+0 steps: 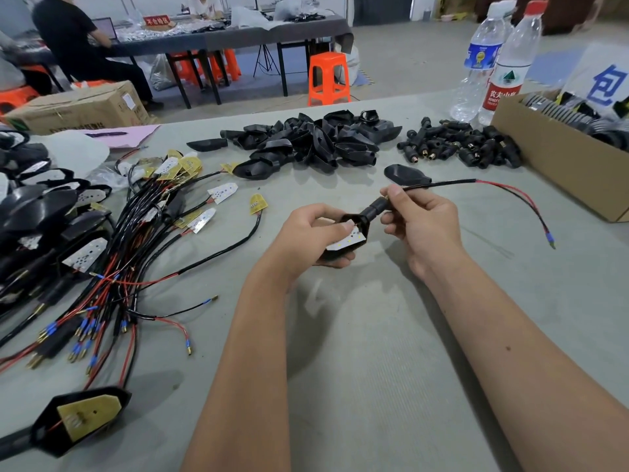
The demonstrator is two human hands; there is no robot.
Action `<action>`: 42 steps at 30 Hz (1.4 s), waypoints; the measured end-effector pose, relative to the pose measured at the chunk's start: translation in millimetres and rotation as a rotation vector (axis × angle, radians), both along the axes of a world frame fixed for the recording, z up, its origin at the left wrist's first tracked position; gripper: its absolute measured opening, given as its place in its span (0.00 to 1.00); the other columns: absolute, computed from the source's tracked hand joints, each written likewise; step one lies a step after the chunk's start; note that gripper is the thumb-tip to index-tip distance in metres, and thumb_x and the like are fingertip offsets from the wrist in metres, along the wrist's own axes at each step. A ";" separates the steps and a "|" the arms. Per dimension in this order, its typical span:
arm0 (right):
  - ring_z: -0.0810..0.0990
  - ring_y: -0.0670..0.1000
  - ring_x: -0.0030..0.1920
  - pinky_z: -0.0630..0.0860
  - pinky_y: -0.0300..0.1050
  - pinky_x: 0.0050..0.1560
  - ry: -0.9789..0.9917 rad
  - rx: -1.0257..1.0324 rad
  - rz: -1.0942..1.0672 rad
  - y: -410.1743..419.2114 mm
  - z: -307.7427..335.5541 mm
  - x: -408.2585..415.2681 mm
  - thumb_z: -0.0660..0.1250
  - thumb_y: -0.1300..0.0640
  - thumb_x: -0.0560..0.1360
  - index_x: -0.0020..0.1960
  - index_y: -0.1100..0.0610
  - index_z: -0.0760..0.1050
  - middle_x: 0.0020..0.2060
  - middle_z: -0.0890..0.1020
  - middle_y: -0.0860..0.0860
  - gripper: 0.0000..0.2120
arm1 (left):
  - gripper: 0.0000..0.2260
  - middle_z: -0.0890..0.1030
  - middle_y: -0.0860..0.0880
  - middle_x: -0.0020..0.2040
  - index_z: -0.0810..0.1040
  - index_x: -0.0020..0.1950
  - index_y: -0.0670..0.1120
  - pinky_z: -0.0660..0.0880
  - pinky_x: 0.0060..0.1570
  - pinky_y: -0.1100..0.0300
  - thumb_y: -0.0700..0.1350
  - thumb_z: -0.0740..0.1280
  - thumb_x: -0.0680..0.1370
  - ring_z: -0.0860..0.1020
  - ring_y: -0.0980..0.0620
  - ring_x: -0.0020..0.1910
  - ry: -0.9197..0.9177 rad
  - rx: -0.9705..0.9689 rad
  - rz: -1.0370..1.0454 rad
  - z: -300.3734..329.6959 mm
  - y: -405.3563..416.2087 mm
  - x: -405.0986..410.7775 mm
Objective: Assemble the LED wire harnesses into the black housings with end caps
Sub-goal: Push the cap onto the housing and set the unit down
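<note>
My left hand (pixel 311 233) grips a black housing (pixel 354 223) with a white LED board (pixel 347 241) seated in its open face. My right hand (pixel 420 221) pinches a black end cap (pixel 374 206) on the housing's neck. The harness wire (pixel 476 182) runs out of the cap to the right, splitting into red and black leads ending in a blue-sleeved terminal (pixel 549 239). A pile of empty black housings (pixel 313 141) lies at the back middle, with loose end caps (pixel 459 146) to its right. Loose LED harnesses (pixel 136 233) sprawl at the left.
One empty housing (pixel 405 173) lies just beyond my right hand. Finished assemblies (pixel 34 212) are stacked at the far left, another (pixel 81 420) at the near left. A cardboard box (pixel 558 155) and two water bottles (pixel 493 63) stand at the back right.
</note>
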State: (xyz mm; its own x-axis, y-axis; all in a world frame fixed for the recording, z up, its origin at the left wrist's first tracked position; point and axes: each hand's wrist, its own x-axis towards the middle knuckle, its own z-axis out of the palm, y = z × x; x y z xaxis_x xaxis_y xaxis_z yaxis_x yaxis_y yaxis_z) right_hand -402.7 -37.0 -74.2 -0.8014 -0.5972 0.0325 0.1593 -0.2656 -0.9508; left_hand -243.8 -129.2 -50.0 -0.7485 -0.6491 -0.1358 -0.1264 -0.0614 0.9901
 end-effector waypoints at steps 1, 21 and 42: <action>0.79 0.47 0.30 0.75 0.37 0.29 0.016 0.008 -0.028 -0.1 -0.5 -0.9 0.72 0.58 0.79 0.47 0.63 0.84 0.33 0.83 0.53 0.08 | 0.06 0.85 0.39 0.47 0.80 0.56 0.38 0.82 0.38 0.58 0.36 0.70 0.80 0.85 0.43 0.38 0.024 0.024 0.016 0.0 -1.6 1.2; 0.84 0.50 0.32 0.77 0.38 0.29 -0.070 -0.034 -0.128 -2.3 0.3 1.0 0.75 0.60 0.78 0.45 0.60 0.82 0.33 0.85 0.53 0.05 | 0.08 0.87 0.43 0.42 0.80 0.55 0.38 0.83 0.39 0.60 0.33 0.72 0.77 0.87 0.43 0.37 0.217 0.036 0.415 -8.8 -6.1 -4.7; 0.81 0.50 0.28 0.75 0.39 0.27 -0.050 -0.013 -0.070 2.5 4.0 -0.2 0.75 0.58 0.77 0.44 0.58 0.80 0.31 0.83 0.50 0.06 | 0.14 0.86 0.38 0.51 0.82 0.59 0.36 0.82 0.43 0.62 0.27 0.72 0.75 0.87 0.42 0.46 0.087 0.032 0.135 -7.3 -4.6 5.8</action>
State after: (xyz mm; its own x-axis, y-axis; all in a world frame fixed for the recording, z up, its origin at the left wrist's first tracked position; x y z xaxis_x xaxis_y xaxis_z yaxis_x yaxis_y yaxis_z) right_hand -403.0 -34.5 -70.2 -0.8422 -0.5392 -0.0010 0.1869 -0.2901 -0.9386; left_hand -238.0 -133.8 -57.2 -0.6645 -0.7410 -0.0966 -0.0285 -0.1040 0.9942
